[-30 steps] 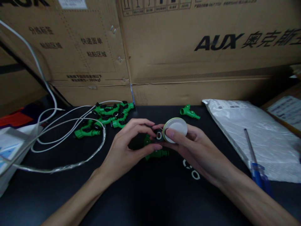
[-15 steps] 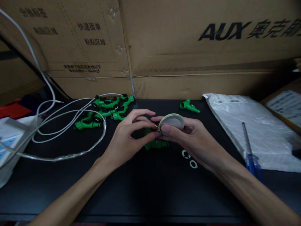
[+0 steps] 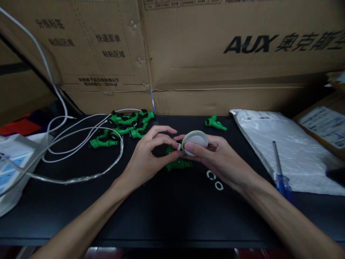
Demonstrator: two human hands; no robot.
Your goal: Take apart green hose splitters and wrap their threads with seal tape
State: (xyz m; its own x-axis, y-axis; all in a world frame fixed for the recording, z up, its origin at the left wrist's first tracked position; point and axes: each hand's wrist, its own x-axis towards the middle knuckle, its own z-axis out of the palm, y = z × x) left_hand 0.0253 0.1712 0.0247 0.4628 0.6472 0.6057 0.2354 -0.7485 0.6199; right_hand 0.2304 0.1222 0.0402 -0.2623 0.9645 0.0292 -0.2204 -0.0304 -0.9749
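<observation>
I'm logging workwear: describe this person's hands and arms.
The bare, slim-fingered left hand and the bare, slim-fingered right hand show no gloves or rings. The slender left forearm and slender right forearm are bare too, with no sleeve, watch or bracelet visible.

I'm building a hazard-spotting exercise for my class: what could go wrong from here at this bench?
The small pale piece seems held only by the fingertips of the left hand, so it might slip and drop.
The loose white rings lie near the wrist of the right hand, which holds a round white disc; the wrist could knock them.
The right forearm might nudge the screwdriver.
</observation>
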